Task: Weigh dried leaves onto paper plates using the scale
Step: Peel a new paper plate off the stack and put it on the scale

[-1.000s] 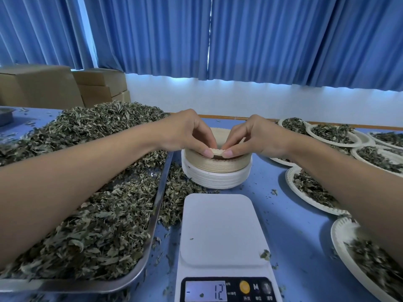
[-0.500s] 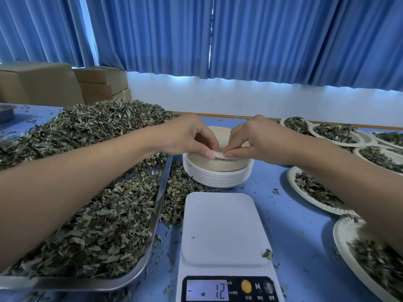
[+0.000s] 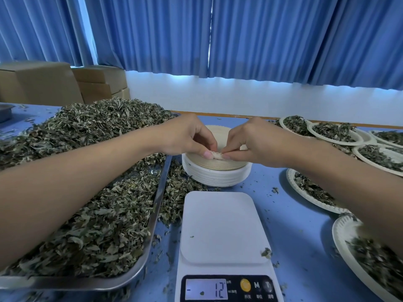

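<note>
Together: left hand (image 3: 187, 138), right hand (image 3: 253, 142), plate (image 3: 218, 134)

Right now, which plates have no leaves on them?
The stacked plates behind the scale, where the left hand and right hand pinch the top rim; plates at right hold leaves.

Scale (image 3: 224, 232), near edge of table: display (image 3: 206, 290) reads "- 12". Right of display, button (image 3: 256, 285) marked "M". Small characters under buttons and unit marks beside display too blurred to read.
</note>
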The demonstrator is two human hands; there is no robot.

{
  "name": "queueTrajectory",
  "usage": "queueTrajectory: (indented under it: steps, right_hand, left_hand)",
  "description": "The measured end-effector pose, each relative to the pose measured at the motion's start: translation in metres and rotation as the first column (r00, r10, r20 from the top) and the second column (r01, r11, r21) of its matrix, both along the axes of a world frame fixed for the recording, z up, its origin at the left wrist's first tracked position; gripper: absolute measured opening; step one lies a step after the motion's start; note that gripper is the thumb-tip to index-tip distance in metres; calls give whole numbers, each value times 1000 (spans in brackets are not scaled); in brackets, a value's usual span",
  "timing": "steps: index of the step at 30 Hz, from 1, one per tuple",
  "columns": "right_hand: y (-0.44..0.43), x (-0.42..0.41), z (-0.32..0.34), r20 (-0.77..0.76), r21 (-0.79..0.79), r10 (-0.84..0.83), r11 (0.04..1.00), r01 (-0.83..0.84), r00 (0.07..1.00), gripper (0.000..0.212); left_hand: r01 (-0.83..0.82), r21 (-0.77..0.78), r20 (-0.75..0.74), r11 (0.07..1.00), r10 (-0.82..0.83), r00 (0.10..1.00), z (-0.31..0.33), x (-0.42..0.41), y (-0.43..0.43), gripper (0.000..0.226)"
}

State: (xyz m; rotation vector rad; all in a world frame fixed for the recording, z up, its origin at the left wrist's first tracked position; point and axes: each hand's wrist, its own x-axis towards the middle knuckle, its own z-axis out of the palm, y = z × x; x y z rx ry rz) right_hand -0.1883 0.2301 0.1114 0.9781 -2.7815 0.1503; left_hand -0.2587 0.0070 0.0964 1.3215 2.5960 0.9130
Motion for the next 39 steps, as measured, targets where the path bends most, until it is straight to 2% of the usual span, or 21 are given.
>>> queueTrajectory:
  steps: [4,6,9,13,16,19,21,22,24,25,27,28,29,30,32,34,36,39]
  right_hand:
    - [-6,4,-3,-203,294,22,955,39,979,33]
    - [-10,7,-5,-316,395,74,917,60,946,34]
    - [-13,12,-5,-545,451,190,888,94,817,32]
    - [-14,11,-1,-689,360,199,929,89,697,31]
    - [-14,11,-4,-710,259,85,955,147,699,14]
    - [-13,14,-7,-741,158,-27,964,212,671,18]
    - [-11,18,-9,-767,88,-36,983,161,641,7]
    - [-8,21,-10,-759,5,-72,993,116,647,9]
    - [-5,33,-11,-639,-304,-250,951,60,727,30]
    - [-4,39,-10,-526,-497,-367,865,73,767,37]
    - [-1,46,-8,-156,-798,-535,563,213,830,44]
    - [1,48,-7,75,-858,-528,398,325,846,44]
    - [2,50,-9,275,-863,-454,271,426,847,41]
    - [4,53,-11,413,-843,-365,195,502,834,34]
    - [6,62,-23,558,-790,-234,142,596,796,22]
    - [6,73,-34,641,-732,-161,163,661,750,23]
    - [6,81,-41,674,-681,-179,227,696,717,21]
    - [8,89,-50,677,-682,-136,252,686,723,16]
  left_hand:
    - [-5,-17,-7,1000,5,1000,1,3,1,18]
    - [-12,-38,-31,999,11,999,3,5,1,18]
    - [-25,-53,-95,998,20,995,9,8,2,20]
    - [-11,-21,-221,1000,6,975,18,18,4,15]
    - [-29,-4,-391,1000,25,920,26,27,5,12]
    - [-132,-69,-616,989,62,785,29,37,8,16]
    - [-158,-52,-736,986,69,674,28,44,7,21]
    - [-147,-38,-778,988,63,625,28,49,5,24]
    - [-82,5,-847,997,48,529,25,58,0,23]
    - [-32,43,-877,999,53,478,23,62,-2,20]
    - [68,106,-917,992,71,393,16,71,-4,15]
    - [117,113,-930,987,63,363,11,76,-4,13]
    - [162,106,-938,981,44,344,6,82,-4,12]
    - [199,89,-943,976,18,333,-1,89,-4,10]
    - [257,55,-944,965,-34,330,-13,101,-5,8]
    - [305,41,-940,951,-67,335,-23,112,-8,8]
    - [340,58,-940,939,-62,334,-31,122,-10,8]
    - [401,54,-936,914,-94,340,-38,136,-12,12]
